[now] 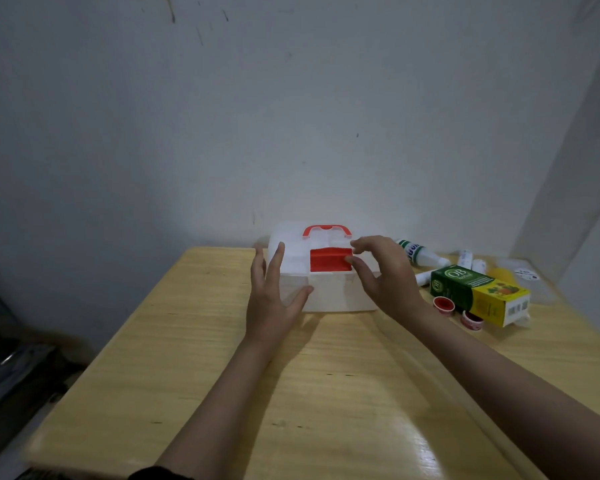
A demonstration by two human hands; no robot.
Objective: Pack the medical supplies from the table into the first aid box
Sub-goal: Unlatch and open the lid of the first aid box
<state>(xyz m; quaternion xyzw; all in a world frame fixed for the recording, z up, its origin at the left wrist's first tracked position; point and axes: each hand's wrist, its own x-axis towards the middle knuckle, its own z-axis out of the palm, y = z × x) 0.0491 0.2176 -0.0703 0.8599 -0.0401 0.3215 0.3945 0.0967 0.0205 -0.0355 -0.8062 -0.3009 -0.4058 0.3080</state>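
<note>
Right fingers curled, thumb and forefinger tips at the red plastic latch – contact probable, firm grip not certain. Left fingers straight, spread, laid against the left side of the translucent white plastic first aid box. Box closed, red handle on top, at the far middle of the pale wooden surface. Right of the box – green-and-yellow carton, white bottle, two small red-lidded pots.

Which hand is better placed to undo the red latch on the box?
Right. The right hand already has its fingers at the edge of the red latch, while the left hand rests flat on the first aid box, steadying its left side.
</note>
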